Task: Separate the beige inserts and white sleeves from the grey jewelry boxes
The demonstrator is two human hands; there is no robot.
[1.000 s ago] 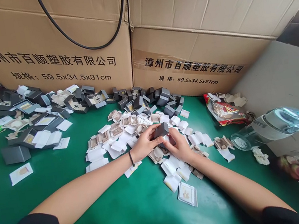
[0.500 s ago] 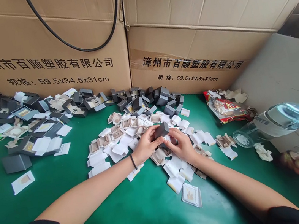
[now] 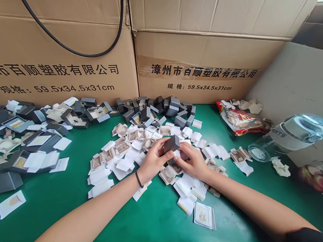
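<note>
A small dark grey box (image 3: 171, 143) is held up between both hands over the middle of the table. My left hand (image 3: 155, 159) grips its left side, thumb across the front and fingers behind. My right hand (image 3: 193, 161) pinches at its lower right, where a bit of white shows between the hands; what that white piece is I cannot make out. Under and around them spreads a heap of white paper slips (image 3: 122, 165) and torn beige card inserts (image 3: 167, 174). Close in front lies a flat white card packet (image 3: 203, 215).
Several dark grey boxes (image 3: 174, 108) are piled along the back, with more at left (image 3: 5, 181). Two large cartons (image 3: 71, 36) stand behind, a black cable (image 3: 81, 54) hanging before them. At right are a red snack bag (image 3: 239, 119), a clear bottle (image 3: 286, 138) and crumpled tissue (image 3: 280, 167).
The view has shifted slightly, so most things sit a little further left. Both hands keep hold of the small box, with hardly any change in their grip.
</note>
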